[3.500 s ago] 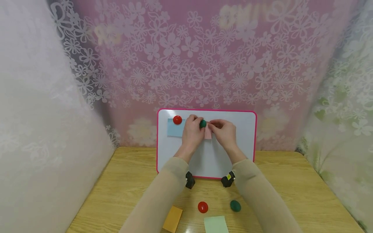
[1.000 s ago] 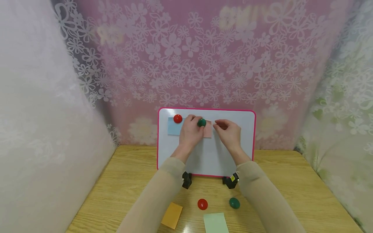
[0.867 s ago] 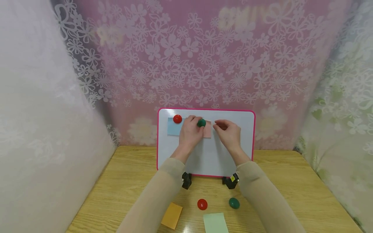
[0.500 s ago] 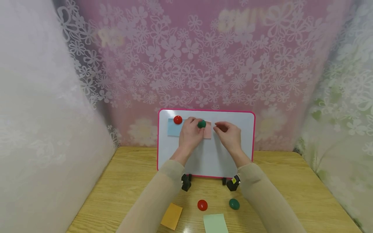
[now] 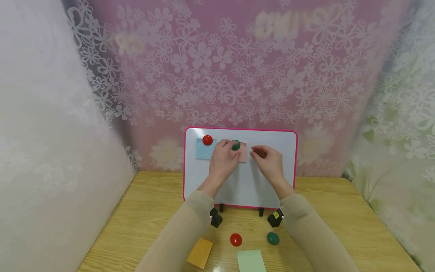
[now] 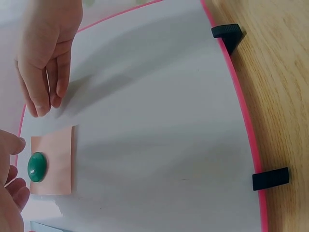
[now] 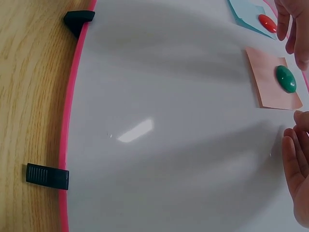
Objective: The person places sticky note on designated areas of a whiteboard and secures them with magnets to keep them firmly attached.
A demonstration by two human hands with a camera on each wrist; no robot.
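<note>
Whiteboard (image 5: 197, 181): stands on the wooden table (image 5: 153, 211); its centre in the head view serves as the dial here.
Orange note (image 5: 199, 253): flat on the table, at 7 o'clock from the board's centre.
Blue note (image 5: 204, 149): on the board at 10 o'clock.
Upper red magnet (image 5: 207, 140): near the blue note's 12 o'clock edge, over the paper.
Left hand (image 5: 223, 158): in front of the board at 10 o'clock; its thumb and fingers are parted and loosely bent, pinching nothing, with the fingertips just beside the upper green magnet but apart from it in the wrist views.
Upper green magnet (image 6: 37, 166): sits on the pink note (image 6: 59, 162), toward that note's 12 o'clock edge; the pair is on the board at 12 o'clock.
Lower red magnet (image 5: 236, 240): on the table at 6 o'clock.
Pale green note (image 5: 251, 260): also near 6 o'clock, cut off by the frame's bottom.
Right hand (image 5: 267, 160): between 2 and 3 o'clock, fingers close together, thumb near them, grasping nothing; it is apart from the pink note.
Lower green magnet (image 5: 273, 238): on the table at 5 o'clock.
Pinning of the pink note: judged to be at its finish, with 1 magnet placed over the paper and the left fingers clear of it.
Next move at the board: seems to call for withdrawing the left hand without brushing the magnet or dragging the paper askew.
</note>
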